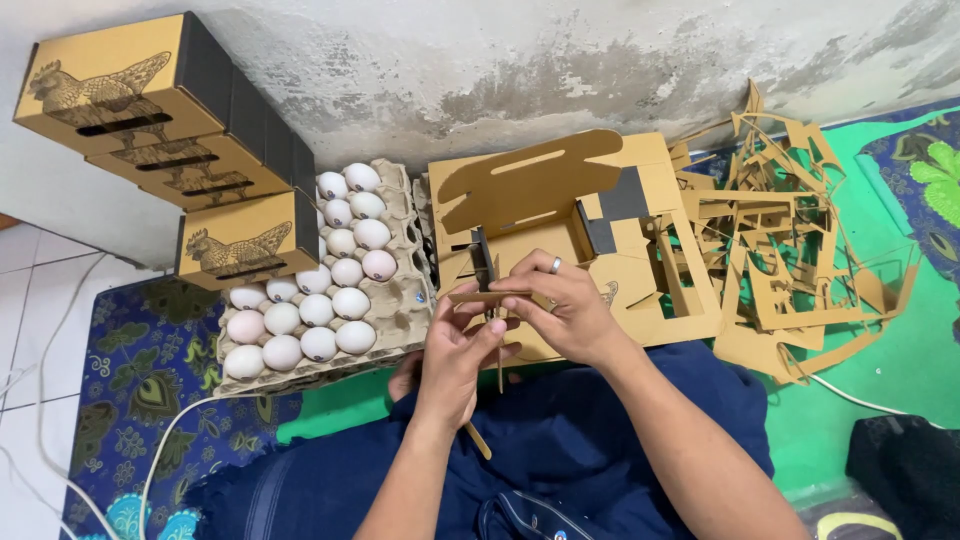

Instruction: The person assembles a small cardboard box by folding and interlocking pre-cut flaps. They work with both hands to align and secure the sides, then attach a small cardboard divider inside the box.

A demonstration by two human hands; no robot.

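My left hand (455, 350) and my right hand (560, 310) together hold a flat brown cardboard cut-out (490, 297) above my lap, fingers pinching its folded edges. A ring shows on my right hand. Just beyond the hands lies a stack of flat die-cut cardboard box blanks (545, 190) with black panels. To the left stands a grey pulp egg tray (400, 310) filled with several pale eggs (318, 310).
Three finished brown cartons with a hen drawing (170, 130) are stacked against the wall at upper left, one resting on the egg tray. A heap of cardboard offcuts (790, 250) lies to the right. White cables (40, 400) run on the patterned mat. A dark bag (905, 465) sits lower right.
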